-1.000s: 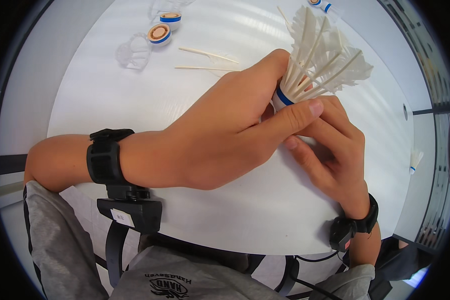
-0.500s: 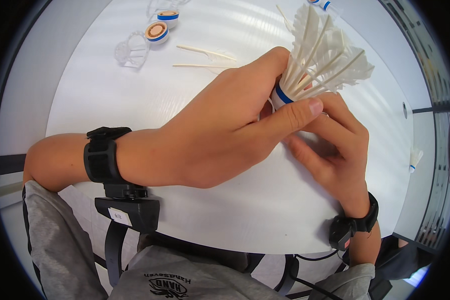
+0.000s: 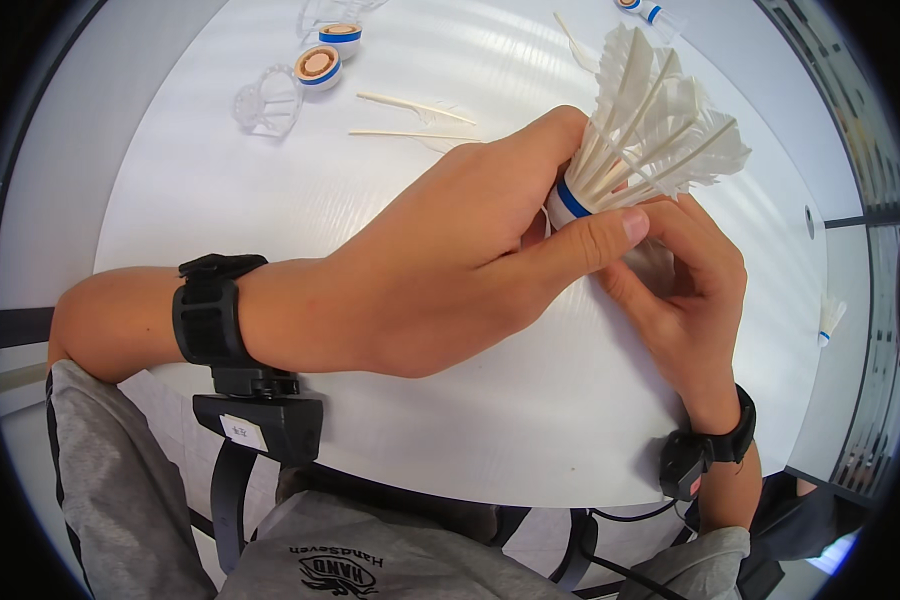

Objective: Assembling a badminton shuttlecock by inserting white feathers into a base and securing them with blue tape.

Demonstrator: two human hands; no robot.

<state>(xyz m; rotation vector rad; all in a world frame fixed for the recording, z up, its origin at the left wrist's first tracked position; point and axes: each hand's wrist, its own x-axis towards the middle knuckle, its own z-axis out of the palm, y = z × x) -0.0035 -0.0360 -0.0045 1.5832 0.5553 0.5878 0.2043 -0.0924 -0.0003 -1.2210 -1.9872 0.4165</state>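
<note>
My left hand is closed round the white cork base of a feather shuttlecock, just at its blue band. The feathers fan up and to the right, with uneven, frayed ends. My left thumb lies across the lower side of the base. My right hand is curled beside it, its index finger bent against the lower feather stems. Behind my left thumb, the right fingertips are partly hidden. A pale patch shows between the right thumb and fingers, too unclear to name.
Loose feathers lie beyond my left hand. Two cork bases with blue bands and a clear plastic skirt sit at the far left. Another shuttlecock rests at the right. A further blue-banded piece lies at the far edge.
Both hands and the shuttlecock have shifted slightly right and toward me. The right thumb has moved up and closer to its fingers.
</note>
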